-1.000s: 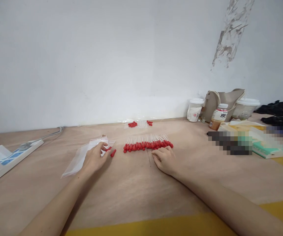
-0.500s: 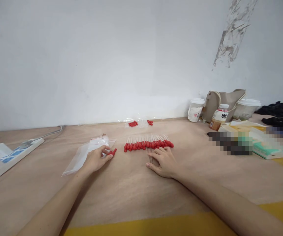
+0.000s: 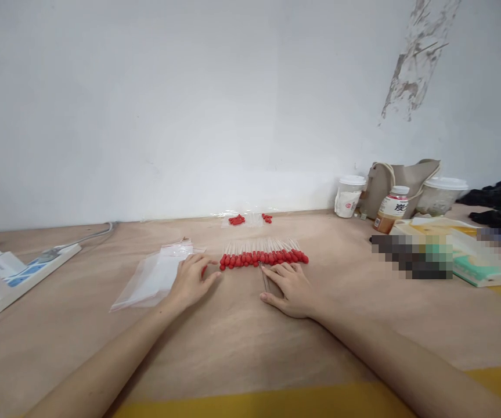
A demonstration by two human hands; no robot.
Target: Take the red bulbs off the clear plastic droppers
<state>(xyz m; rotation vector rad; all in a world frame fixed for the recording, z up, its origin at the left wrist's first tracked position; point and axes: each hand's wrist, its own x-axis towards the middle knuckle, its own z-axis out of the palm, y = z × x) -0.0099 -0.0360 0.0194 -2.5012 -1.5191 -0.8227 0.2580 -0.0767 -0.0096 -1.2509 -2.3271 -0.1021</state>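
A row of pale thin sticks with red tips (image 3: pixel 261 256) lies side by side on the table, tips toward me. My left hand (image 3: pixel 193 281) hovers or rests just left of the row, fingers apart, fingertips close to its left end. A red piece (image 3: pixel 204 269) shows partly behind those fingers. Below the row's middle, my right hand (image 3: pixel 291 290) rests on the table with fingers stretched and thumb apart. Thin clear rods (image 3: pixel 266 281) lie between its thumb and forefinger; I cannot tell whether the fingertips press on them.
Clear zip bags (image 3: pixel 154 278) lie left of my left hand. Small red pieces (image 3: pixel 237 220) sit on clear plastic by the wall. A power strip (image 3: pixel 28 278) is at far left. At right stand a paper cup (image 3: pixel 348 197), a bottle (image 3: pixel 392 210) and a box (image 3: pixel 485 268).
My left hand has moved right, from beside the bags and the red pieces to the left end of the row, and now covers most of those pieces. My right hand stays nearly still.
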